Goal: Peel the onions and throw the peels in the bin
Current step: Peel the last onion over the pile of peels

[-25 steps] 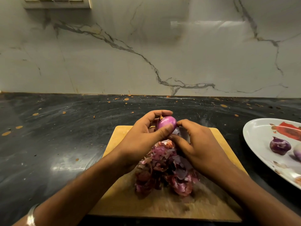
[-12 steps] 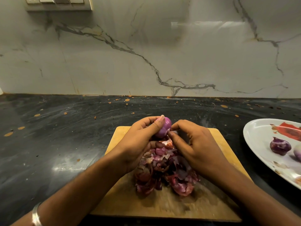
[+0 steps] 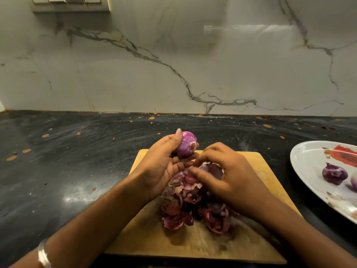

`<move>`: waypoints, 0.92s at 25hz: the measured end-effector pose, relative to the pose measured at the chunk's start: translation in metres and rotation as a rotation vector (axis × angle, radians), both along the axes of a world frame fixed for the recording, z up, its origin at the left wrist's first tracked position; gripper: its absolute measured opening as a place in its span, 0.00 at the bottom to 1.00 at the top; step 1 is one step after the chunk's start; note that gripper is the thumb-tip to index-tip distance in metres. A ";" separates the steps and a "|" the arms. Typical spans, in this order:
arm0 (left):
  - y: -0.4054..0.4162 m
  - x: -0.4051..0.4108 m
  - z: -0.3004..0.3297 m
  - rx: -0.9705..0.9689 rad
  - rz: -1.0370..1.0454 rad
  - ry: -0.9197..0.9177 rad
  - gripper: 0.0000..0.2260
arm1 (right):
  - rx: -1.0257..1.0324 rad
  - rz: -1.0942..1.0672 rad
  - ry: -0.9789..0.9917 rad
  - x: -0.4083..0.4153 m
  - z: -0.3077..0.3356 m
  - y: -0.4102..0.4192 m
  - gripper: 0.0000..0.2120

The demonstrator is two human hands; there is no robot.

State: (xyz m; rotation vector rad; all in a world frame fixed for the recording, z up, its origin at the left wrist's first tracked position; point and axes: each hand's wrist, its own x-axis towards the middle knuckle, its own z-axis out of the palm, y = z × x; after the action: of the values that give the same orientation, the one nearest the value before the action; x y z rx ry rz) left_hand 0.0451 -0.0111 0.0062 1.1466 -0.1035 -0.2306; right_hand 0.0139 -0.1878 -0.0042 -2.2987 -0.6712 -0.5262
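Note:
My left hand [image 3: 164, 163] grips a small purple onion [image 3: 187, 143] between thumb and fingers, held above the far edge of the wooden cutting board [image 3: 266, 171]. Its root end faces me and the skin looks smooth and peeled. My right hand [image 3: 226, 175] is beside it, slightly blurred, and pinches a curved piece of purple peel [image 3: 212, 169] just over the heap of onion peels [image 3: 189, 206] in the middle of the board. No bin is in view.
A white plate [image 3: 309, 157] stands at the right on the black countertop [image 3: 77, 161], holding a dark purple onion [image 3: 334, 174] and part of another onion [image 3: 353, 180]. A marble wall rises behind the counter. Small peel scraps dot the counter.
My left hand has lifted and turned the onion, so its root end now faces me. My right hand has come away from the onion, pulling a piece of peel down toward the heap.

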 end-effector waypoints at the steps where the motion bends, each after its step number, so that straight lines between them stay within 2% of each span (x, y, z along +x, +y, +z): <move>1: 0.000 0.000 0.000 -0.016 -0.002 0.013 0.22 | 0.058 -0.016 -0.007 0.001 0.001 -0.002 0.08; 3: -0.001 0.001 -0.001 -0.025 -0.003 0.032 0.22 | 0.105 -0.010 0.011 0.002 0.000 -0.002 0.04; 5: -0.002 0.001 -0.002 -0.037 -0.004 0.034 0.21 | 0.140 -0.018 0.001 0.002 -0.001 0.000 0.05; 10: -0.003 -0.001 -0.003 -0.029 -0.041 -0.009 0.18 | 0.273 -0.140 -0.095 0.008 0.000 -0.003 0.15; 16: -0.005 -0.006 -0.003 -0.022 -0.144 -0.035 0.21 | 0.521 -0.095 0.028 0.008 0.001 -0.003 0.04; 19: -0.004 -0.007 -0.003 0.010 -0.166 -0.053 0.20 | 0.502 -0.084 0.074 0.010 0.002 -0.004 0.02; 23: -0.005 -0.004 -0.003 -0.007 -0.118 -0.079 0.19 | 0.376 -0.026 0.090 0.009 0.000 0.001 0.03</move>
State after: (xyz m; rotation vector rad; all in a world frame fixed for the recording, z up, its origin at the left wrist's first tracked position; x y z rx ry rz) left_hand 0.0407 -0.0159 0.0028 1.1437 -0.2425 -0.2897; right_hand 0.0224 -0.1866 -0.0042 -1.9663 -0.4551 -0.5100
